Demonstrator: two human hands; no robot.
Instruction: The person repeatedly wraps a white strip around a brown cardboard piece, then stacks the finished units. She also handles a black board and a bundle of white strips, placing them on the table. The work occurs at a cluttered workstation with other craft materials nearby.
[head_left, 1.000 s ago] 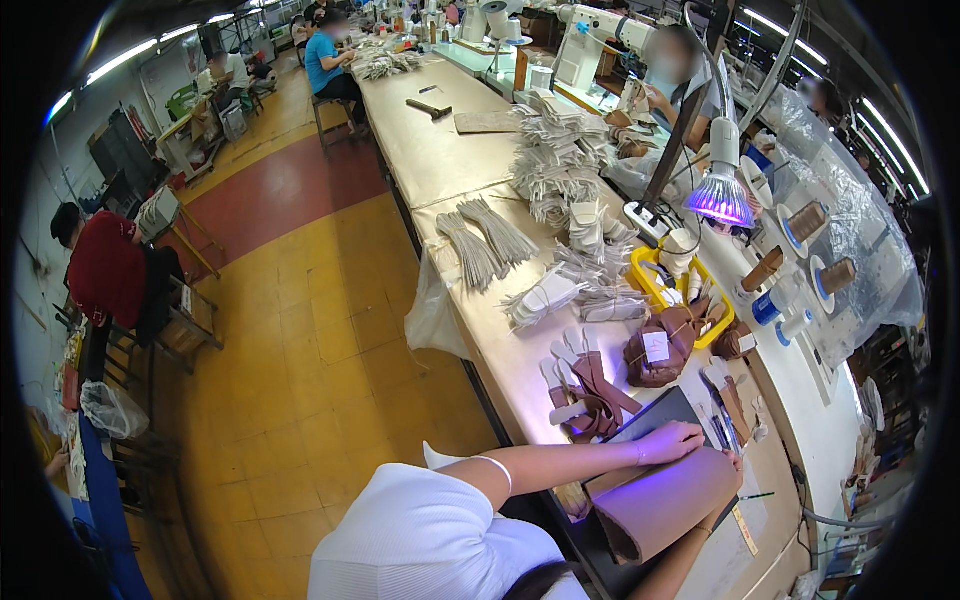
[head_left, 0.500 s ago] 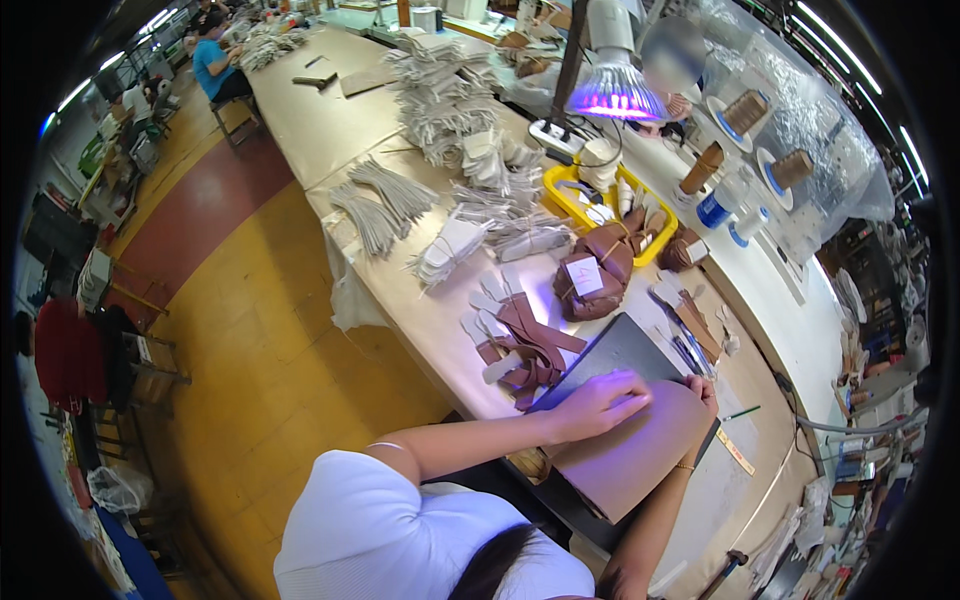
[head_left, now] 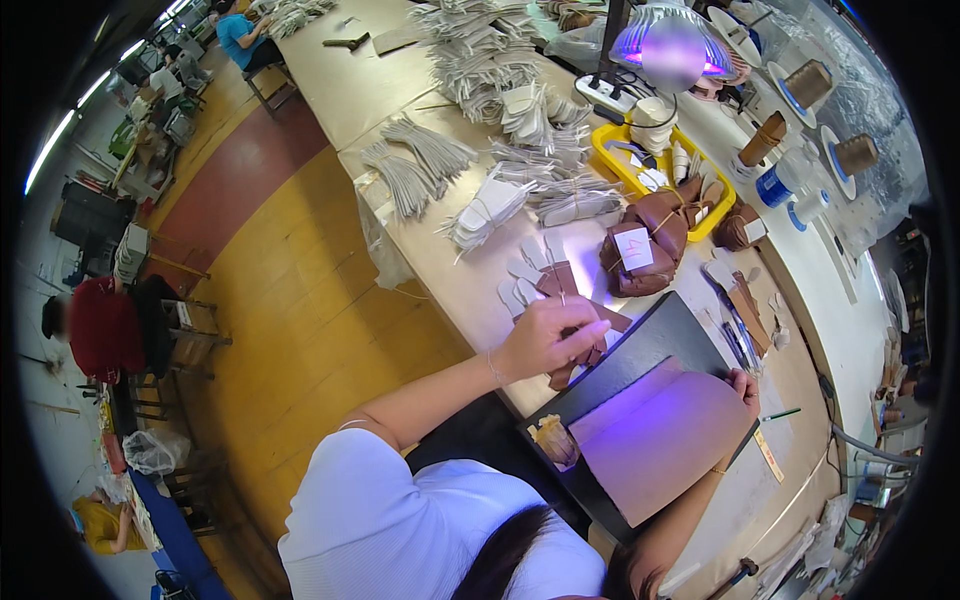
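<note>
My right hand (head_left: pixel 744 390) grips the upper right edge of a brown sheet (head_left: pixel 655 445), fingers closed on it. The sheet has a curved end and lies on a black board (head_left: pixel 668 335) tilted toward my lap. My left hand (head_left: pixel 553 338) is raised beside the board's left edge, fingers curled together, in front of a bundle of brown strips (head_left: pixel 556 280) with pale ends. Whether it pinches one of those strips is hidden. A yellowish crumpled lump (head_left: pixel 554 443) sits at the board's lower left corner.
Brown leather bundles (head_left: pixel 640 250) with a paper tag lie behind the board, near a yellow basket (head_left: pixel 716 217). Pale strips (head_left: pixel 425 165) are piled farther along the table. A lit lamp (head_left: pixel 672 45) hangs above. Tools (head_left: pixel 738 340) and thread spools (head_left: pixel 806 84) are at right.
My left hand has lifted off the brown sheet and moved left to the brown strips. My right hand still holds the sheet's edge. The view has shifted, uncovering the yellowish lump.
</note>
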